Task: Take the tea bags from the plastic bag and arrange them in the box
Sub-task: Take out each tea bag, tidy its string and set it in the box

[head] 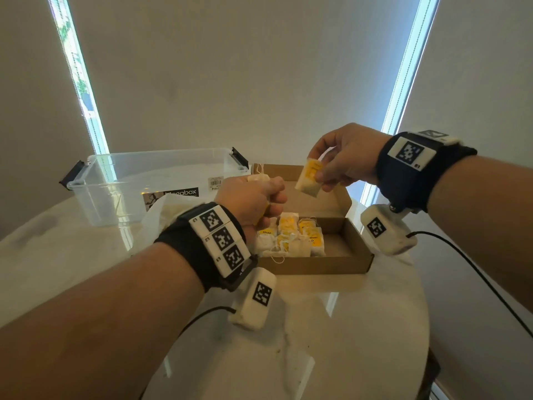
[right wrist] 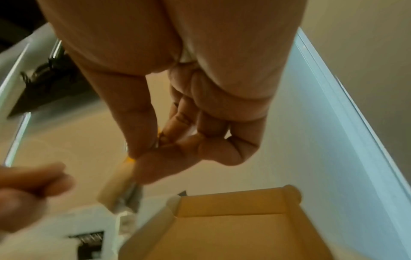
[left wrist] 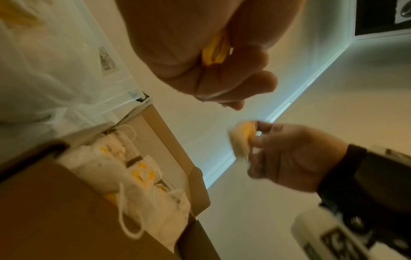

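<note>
The left hand (head: pixel 253 203) is fisting tea bags, mostly hidden. The right hand (head: pixel 343 157) is pinching a bag (head: pixel 309 177) above the box (head: pixel 340 241), whose right half is lying bare.

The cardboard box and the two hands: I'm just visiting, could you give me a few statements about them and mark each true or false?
1. The right hand pinches a tea bag in the air above the cardboard box. True.
2. The cardboard box holds no tea bags. False: several tea bags lie in its left part, and the right part is bare.
3. The left hand is closed around tea bags. True: yellow shows between its fingers in the left wrist view.
4. The clear plastic container sits on top of the cardboard box. False: it stands on the table, behind and left of the box.
5. The box's lid is shut. False: it stands open.
</note>
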